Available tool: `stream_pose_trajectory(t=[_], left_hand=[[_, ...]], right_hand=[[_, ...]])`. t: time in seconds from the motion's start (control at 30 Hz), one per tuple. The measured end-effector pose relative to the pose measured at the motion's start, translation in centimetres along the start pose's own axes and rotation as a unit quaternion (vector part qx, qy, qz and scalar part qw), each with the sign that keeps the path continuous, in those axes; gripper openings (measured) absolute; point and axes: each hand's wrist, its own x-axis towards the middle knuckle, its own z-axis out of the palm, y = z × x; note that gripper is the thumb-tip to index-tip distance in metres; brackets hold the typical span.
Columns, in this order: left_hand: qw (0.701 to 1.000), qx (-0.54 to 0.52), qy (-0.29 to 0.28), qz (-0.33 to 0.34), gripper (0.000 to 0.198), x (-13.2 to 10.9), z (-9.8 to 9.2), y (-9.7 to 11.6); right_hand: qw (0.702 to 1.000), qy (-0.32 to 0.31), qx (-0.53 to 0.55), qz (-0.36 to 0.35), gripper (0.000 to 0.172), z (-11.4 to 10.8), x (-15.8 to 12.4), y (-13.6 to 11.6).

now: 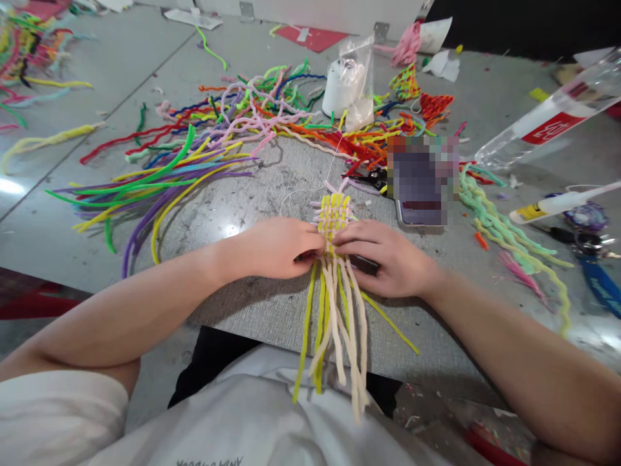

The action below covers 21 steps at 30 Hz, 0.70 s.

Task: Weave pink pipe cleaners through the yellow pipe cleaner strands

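Between my hands lies a small woven piece (334, 213) of yellow and pale pink fuzzy strands, on the grey table near its front edge. Loose yellow and cream strands (334, 310) hang from its lower end over the edge toward my lap. My left hand (279, 247) pinches the left side of the weave, fingers curled in. From the other side, my right hand (383, 255) grips the weave's right edge, thumb below and fingers on top. The fingertips partly hide the weave's lower rows. A thin white thread (303, 191) runs near its top.
Many coloured fuzzy strands (160, 178) spread across the left and back. Beyond the weave are black-handled pliers or scissors (371, 177), a phone (420, 188) and a white thread cone (338, 87). At right lie a plastic bottle (553, 113), a glue tube (548, 206) and keys (589, 241).
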Motion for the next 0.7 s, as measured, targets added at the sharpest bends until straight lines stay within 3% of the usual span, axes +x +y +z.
stream_pose_trajectory(t=[0.3, 0.7], left_hand=[[0.997, 0.045, -0.017, -0.054, 0.016, 0.3, 0.2, 1.3], [0.994, 0.05, -0.032, -0.096, 0.017, 0.7, 0.5, 2.0]], right_hand=[[0.999, 0.024, -0.026, 0.028, 0.014, 0.6, -0.3, -0.2], [0.998, 0.025, -0.035, 0.039, 0.016, 0.7, 0.0, -0.6]])
